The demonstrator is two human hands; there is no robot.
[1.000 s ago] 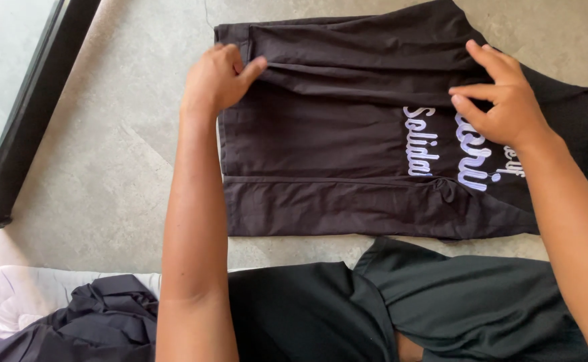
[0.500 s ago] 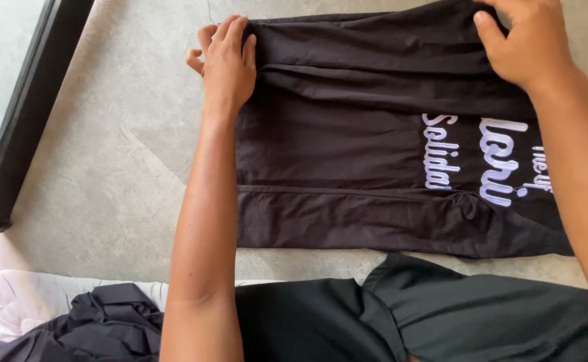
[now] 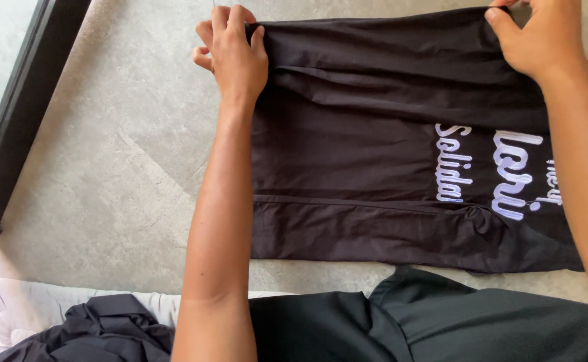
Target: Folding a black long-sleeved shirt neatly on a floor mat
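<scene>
A black shirt (image 3: 361, 147) with pale lilac lettering lies partly folded on the grey stone floor (image 3: 106, 174). My left hand (image 3: 233, 57) pinches the shirt's far left corner, fingers curled over the cloth edge. My right hand (image 3: 542, 33) grips the far right corner at the top of the view. Both arms reach out across the garment, and the far edge is lifted slightly between the two hands. The lettering sits on the right half, turned sideways.
A dark frame (image 3: 19, 127) of a glass door runs along the left. Near me lie a dark green garment (image 3: 441, 322), a crumpled black one (image 3: 93, 332) and a white cloth (image 3: 19, 312).
Both hands have slid from the shirt's near middle to its far edge and taken hold of the two corners. The view has shifted, so the shirt sits lower and further right.
</scene>
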